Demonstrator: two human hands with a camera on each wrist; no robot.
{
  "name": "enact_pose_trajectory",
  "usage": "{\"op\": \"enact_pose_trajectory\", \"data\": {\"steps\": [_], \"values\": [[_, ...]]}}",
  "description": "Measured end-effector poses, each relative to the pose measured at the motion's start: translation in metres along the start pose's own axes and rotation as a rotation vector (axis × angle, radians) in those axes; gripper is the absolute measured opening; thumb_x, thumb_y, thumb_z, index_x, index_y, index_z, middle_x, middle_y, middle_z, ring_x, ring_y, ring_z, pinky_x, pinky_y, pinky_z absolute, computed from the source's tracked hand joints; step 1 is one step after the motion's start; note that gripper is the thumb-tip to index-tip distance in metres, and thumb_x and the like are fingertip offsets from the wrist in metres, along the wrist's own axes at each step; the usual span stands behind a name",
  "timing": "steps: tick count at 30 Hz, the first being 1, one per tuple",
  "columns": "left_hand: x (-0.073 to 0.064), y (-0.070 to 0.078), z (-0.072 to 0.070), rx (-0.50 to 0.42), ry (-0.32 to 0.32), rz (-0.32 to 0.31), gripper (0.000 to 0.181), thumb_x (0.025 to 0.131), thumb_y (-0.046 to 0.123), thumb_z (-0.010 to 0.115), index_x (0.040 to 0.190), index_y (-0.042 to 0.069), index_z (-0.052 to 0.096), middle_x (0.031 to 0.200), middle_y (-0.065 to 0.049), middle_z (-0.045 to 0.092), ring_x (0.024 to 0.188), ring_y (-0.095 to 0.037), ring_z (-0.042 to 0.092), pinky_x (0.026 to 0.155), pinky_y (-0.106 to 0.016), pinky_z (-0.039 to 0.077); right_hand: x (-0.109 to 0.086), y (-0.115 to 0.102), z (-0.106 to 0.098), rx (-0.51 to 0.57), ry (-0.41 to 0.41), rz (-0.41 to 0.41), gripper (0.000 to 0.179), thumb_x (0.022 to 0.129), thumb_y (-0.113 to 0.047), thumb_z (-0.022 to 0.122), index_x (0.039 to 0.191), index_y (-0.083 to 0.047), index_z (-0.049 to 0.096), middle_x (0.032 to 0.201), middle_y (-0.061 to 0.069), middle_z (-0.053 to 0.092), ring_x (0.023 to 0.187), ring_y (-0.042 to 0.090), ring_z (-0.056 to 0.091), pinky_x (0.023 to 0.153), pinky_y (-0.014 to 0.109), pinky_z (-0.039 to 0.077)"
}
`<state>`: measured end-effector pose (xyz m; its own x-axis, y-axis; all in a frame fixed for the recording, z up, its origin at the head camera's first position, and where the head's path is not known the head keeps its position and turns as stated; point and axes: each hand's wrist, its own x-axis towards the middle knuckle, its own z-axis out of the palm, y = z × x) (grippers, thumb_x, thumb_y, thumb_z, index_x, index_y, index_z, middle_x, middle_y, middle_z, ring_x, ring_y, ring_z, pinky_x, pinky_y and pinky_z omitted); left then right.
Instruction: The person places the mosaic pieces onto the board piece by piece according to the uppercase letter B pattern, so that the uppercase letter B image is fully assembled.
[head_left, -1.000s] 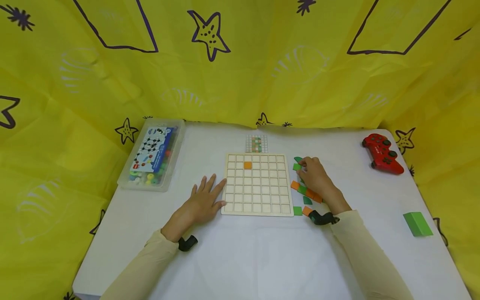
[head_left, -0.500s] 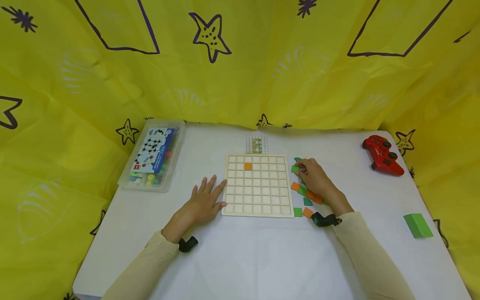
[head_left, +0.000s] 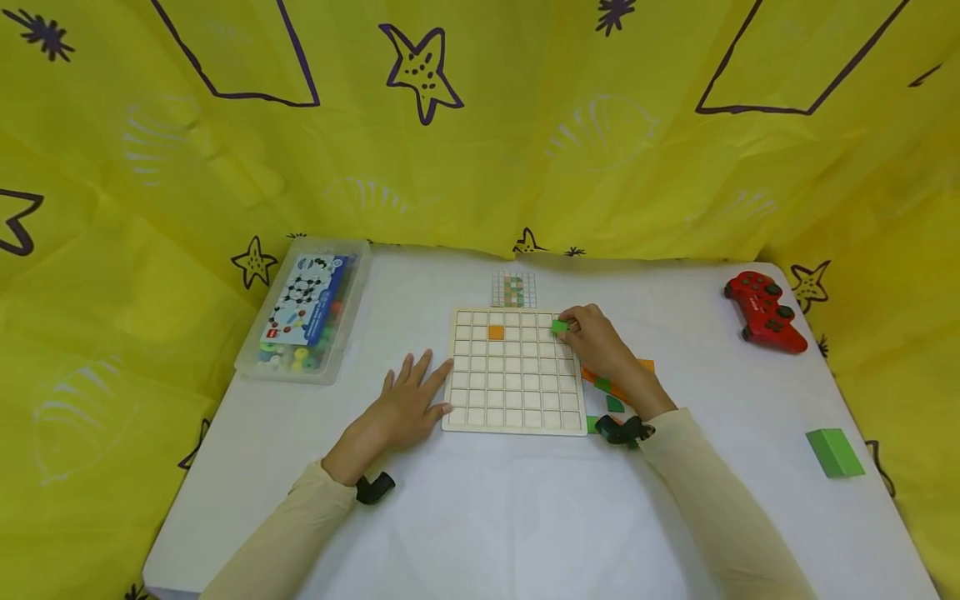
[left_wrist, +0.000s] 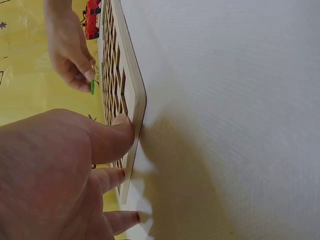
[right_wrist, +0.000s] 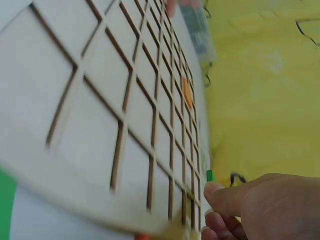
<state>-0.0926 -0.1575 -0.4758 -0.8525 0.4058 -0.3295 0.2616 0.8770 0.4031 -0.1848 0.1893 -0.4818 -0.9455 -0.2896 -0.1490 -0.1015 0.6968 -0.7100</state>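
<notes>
My right hand pinches a green square tile over the upper right corner of the wooden grid board. In the right wrist view the tile shows edge-on at the thumb tip. My left hand lies with fingers spread at the board's left edge; in the left wrist view its thumb touches the rim. One orange square tile sits in a cell of the second row. Right of the board lie orange and green tiles, partly hidden by my right hand and wrist.
A small pattern card lies behind the board. At the left stands a clear plastic box of coloured pieces. A red game controller and a green block are on the right side. Yellow curtain hangs behind the table.
My right hand has picked up the green square tile from beside the board and carried it left, over the board's upper right corner. The left hand has stayed in place.
</notes>
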Motion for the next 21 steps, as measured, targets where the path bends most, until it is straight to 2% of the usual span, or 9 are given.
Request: {"op": "enact_pose_trajectory", "data": {"steps": [5,9,14,21], "values": [[0.001,-0.002,0.002,0.005,-0.003,-0.002,0.072,0.111,0.041,0.052,0.170,0.017,0.021,0.175,-0.025,0.006,0.159,-0.054,0.002,0.121,-0.077,0.011,0.011,-0.019,0.020,-0.028,-0.052,-0.079,0.033,0.109,-0.010,0.059,0.138,0.004,0.056,0.132,0.024,0.050,0.118,0.036,0.059,0.104,0.049,0.052],[0.002,-0.002,0.003,0.008,-0.003,0.003,0.071,0.111,0.042,0.051,0.171,0.018,0.021,0.175,-0.024,0.006,0.159,-0.054,0.002,0.122,-0.077,0.010,0.019,-0.029,0.030,-0.041,-0.068,-0.100,0.028,0.109,-0.009,0.058,0.135,0.002,0.056,0.130,0.021,0.051,0.121,0.035,0.060,0.105,0.047,0.052],[0.003,-0.002,0.002,0.003,-0.002,0.003,0.071,0.111,0.043,0.050,0.171,0.019,0.020,0.176,-0.023,0.005,0.160,-0.052,0.001,0.122,-0.076,0.010,0.025,-0.034,0.036,-0.041,-0.072,-0.114,0.018,0.109,-0.008,0.058,0.126,-0.002,0.061,0.125,0.017,0.052,0.119,0.034,0.060,0.105,0.047,0.051],[0.002,-0.003,0.002,0.003,-0.002,0.002,0.071,0.111,0.044,0.050,0.171,0.019,0.020,0.176,-0.023,0.005,0.160,-0.052,0.001,0.122,-0.076,0.010,0.028,-0.038,0.046,-0.121,-0.064,-0.159,0.016,0.109,-0.007,0.057,0.121,-0.003,0.066,0.124,0.014,0.057,0.114,0.029,0.059,0.100,0.043,0.053]]}}
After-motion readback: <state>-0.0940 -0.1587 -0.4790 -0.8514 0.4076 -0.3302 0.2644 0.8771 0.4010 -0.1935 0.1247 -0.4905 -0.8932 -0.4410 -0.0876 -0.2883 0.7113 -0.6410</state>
